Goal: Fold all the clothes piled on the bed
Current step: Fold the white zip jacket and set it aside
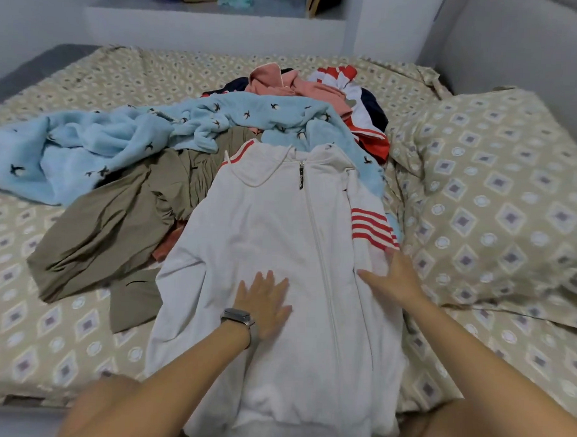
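Here, flat relaxed fingers of both hands press the zipped white hoodie, red-striped.

White hoodie with red stripes, pale blue bird-print fleece, olive garment

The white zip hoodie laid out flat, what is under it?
The white zip hoodie overlaps an olive-green garment, a light blue fleece and something rust-coloured. Whatever lies beneath its middle is covered.
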Motion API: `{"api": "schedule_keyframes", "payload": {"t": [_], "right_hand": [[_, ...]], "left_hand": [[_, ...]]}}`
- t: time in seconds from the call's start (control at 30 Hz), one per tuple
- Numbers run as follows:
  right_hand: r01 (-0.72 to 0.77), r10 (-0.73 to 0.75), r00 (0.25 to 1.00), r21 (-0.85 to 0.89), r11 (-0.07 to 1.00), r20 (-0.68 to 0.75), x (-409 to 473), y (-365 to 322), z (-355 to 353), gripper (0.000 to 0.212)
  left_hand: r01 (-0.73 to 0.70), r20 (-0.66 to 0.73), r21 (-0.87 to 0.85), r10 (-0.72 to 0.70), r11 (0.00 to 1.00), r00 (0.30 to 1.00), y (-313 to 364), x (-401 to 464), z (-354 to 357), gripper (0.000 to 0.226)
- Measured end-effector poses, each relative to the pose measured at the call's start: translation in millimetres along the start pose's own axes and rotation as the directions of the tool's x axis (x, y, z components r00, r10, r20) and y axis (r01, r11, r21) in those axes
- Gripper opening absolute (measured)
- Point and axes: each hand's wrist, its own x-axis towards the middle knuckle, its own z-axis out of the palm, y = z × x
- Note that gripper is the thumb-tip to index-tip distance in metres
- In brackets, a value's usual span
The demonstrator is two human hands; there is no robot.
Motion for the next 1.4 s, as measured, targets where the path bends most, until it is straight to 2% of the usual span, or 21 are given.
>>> {"api": "schedule_keyframes", "payload": {"t": [0.07, 0.17, 0.23, 0.3, 0.37, 0.43, 0.5, 0.53, 0.6, 0.67, 0.73, 0.8, 0.87, 0.93, 1.0, 1.07, 1.13, 1.2, 1.3, 1.37, 1.4], "right_hand": [[-0.076, 0.075, 0.991, 0.005, 0.997, 0.114, -21, 14, 6, 0.091], [-0.073, 0.089, 0.958, -0.067, 0.995, 0.274, -49, 29, 14, 0.086], [-0.026, 0.061, 0.948, -0.116, 0.993, 0.312, -67, 37, 22, 0.078], [0.025, 0.009, 0.959, -0.117, 0.993, 0.283, -87, 44, 32, 0.072], [-0.024, 0.027, 0.981, -0.018, 1.0, 0.194, -107, 50, 39, 0.087], [-0.162, 0.133, 0.98, 0.206, 0.965, 0.146, -125, 60, 43, 0.11], [-0.321, 0.264, 0.944, 0.362, 0.875, 0.198, -136, 76, 49, 0.128], [-0.378, 0.297, 0.922, 0.407, 0.831, 0.25, -140, 83, 52, 0.131], [-0.423, 0.286, 0.898, 0.479, 0.769, 0.335, -153, 80, 52, 0.117], [-0.398, 0.248, 0.911, 0.554, 0.731, 0.328, -163, 72, 54, 0.082], [-0.363, 0.271, 0.932, 0.613, 0.702, 0.242, -169, 68, 58, 0.059], [-0.292, 0.272, 0.953, 0.628, 0.721, 0.132, -172, 69, 61, 0.049], [-0.211, 0.239, 0.97, 0.611, 0.763, 0.037, -176, 71, 64, 0.041], [-0.152, 0.226, 0.973, 0.638, 0.755, -0.036, -181, 72, 63, 0.033], [-0.119, 0.243, 0.966, 0.685, 0.719, -0.088, -183, 73, 59, 0.029], [-0.129, 0.255, 0.965, 0.723, 0.679, -0.067, -183, 78, 56, 0.034], [-0.213, 0.258, 0.965, 0.724, 0.656, 0.05, -183, 80, 55, 0.046], [-0.322, 0.287, 0.944, 0.657, 0.682, 0.165, -184, 83, 59, 0.056], [-0.375, 0.306, 0.927, 0.596, 0.71, 0.22, -186, 86, 64, 0.069], [-0.374, 0.271, 0.927, 0.58, 0.723, 0.259, -189, 86, 67, 0.082], [-0.373, 0.257, 0.926, 0.582, 0.722, 0.275, -191, 85, 69, 0.082]], "left_hand": [[0.001, 0.047, -0.007, -0.001, 1.0, 0.999, 3, -15, 18, 0.062], [0.027, 0.094, -0.047, -0.022, 0.999, 0.995, 2, -34, 36, 0.059], [0.013, 0.064, -0.059, -0.01, 0.998, 0.998, 0, -47, 44, 0.058], [0.01, 0.024, -0.094, -0.007, 0.996, 1.0, -3, -63, 52, 0.057], [0.036, -0.056, -0.106, -0.042, 0.994, 0.998, -8, -80, 60, 0.058], [0.121, -0.238, -0.162, -0.158, 0.979, 0.958, -15, -97, 71, 0.065], [0.235, -0.368, -0.284, -0.332, 0.93, 0.869, -26, -114, 79, 0.071], [0.284, -0.363, -0.355, -0.412, 0.89, 0.836, -32, -120, 83, 0.072], [0.333, -0.285, -0.495, -0.512, 0.803, 0.81, -42, -129, 93, 0.074], [0.329, -0.251, -0.579, -0.547, 0.746, 0.799, -49, -133, 102, 0.073], [0.366, -0.212, -0.593, -0.578, 0.717, 0.788, -50, -136, 107, 0.082], [0.426, -0.178, -0.559, -0.605, 0.711, 0.776, -47, -139, 110, 0.094], [0.462, -0.171, -0.513, -0.613, 0.724, 0.771, -46, -141, 114, 0.096], [0.414, -0.186, -0.553, -0.592, 0.723, 0.784, -49, -141, 118, 0.081], [0.292, -0.228, -0.645, -0.542, 0.707, 0.809, -54, -142, 118, 0.049], [0.164, -0.282, -0.728, -0.508, 0.666, 0.814, -55, -146, 114, 0.026], [0.069, -0.327, -0.773, -0.489, 0.631, 0.809, -53, -150, 113, 0.023], [0.019, -0.342, -0.797, -0.478, 0.603, 0.809, -51, -153, 114, 0.019], [0.017, -0.256, -0.869, -0.48, 0.494, 0.839, -49, -154, 120, 0.021], [0.024, -0.183, -0.899, -0.425, 0.437, 0.886, -48, -155, 124, 0.023], [0.021, -0.161, -0.901, -0.379, 0.434, 0.911, -47, -157, 124, 0.022]]}}
